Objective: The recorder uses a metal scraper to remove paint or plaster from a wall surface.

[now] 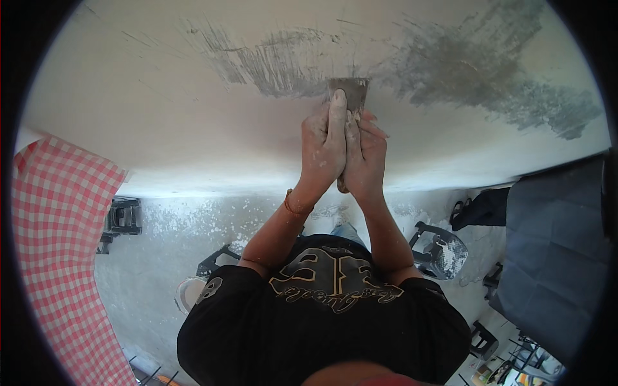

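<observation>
Both my hands are raised together on a putty knife [355, 91], its flat metal blade against the pale wall [217, 130]. My left hand [322, 137] has its thumb pressed along the blade, and pale dust coats the skin. Beside it, my right hand [368, 144] wraps the handle, some of its fingers spread out behind the blade. The handle's end shows below, between my wrists. Left of the blade, streaky grey patches [285, 62] mark the wall; a broader dark grey patch [449, 72] lies to the right.
A red-and-white checked cloth [67, 207] hangs at the left, a dark grey sheet [555, 241] at the right. On the spattered floor [149, 289] stand a black stool [442, 251] on the right and a round pale container [189, 293] on the left.
</observation>
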The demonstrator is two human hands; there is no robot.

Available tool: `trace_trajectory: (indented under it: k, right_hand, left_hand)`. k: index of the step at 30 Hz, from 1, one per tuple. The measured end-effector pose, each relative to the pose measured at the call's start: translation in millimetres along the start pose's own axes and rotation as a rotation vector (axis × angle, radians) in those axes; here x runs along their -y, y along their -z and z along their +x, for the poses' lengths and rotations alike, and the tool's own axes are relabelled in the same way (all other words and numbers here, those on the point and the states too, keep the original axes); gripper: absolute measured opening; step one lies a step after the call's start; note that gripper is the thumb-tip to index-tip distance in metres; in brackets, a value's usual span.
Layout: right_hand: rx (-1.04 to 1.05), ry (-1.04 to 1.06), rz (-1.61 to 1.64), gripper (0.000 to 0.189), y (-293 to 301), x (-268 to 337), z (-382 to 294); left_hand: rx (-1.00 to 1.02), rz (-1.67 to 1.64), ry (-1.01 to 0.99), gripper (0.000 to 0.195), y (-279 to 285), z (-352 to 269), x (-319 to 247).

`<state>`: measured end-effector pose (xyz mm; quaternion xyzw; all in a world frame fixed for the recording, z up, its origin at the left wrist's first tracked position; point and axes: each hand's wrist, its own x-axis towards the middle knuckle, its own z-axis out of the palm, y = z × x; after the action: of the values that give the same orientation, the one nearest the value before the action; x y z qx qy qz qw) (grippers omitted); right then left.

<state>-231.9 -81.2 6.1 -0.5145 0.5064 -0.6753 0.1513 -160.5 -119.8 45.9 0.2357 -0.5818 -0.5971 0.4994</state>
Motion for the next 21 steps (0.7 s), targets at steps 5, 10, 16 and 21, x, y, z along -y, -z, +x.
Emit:
trace_trajectory:
  k: [5,10,16,21]
  right_hand:
    - [-0.004,-0.155,0.211,0.03,-7.3,12.8,2.9]
    - [0.065,-0.165,0.196,0.028,0.6,17.1,5.8]
    - [-0.04,0.1,0.09,0.026,-3.7,14.3,19.3]
    - [0.063,0.101,-0.011,0.028,14.8,16.4,12.9]
  left_hand:
    - [0.003,0.011,0.032,0.055,4.7,4.1,-8.7]
    - [-0.027,-0.048,0.069,0.055,-0.6,6.0,-15.2]
    - [-0.065,0.071,-0.055,0.053,-1.2,13.8,-11.3]
    - [-0.042,-0.031,-0.049,0.052,-13.3,5.4,-15.5]
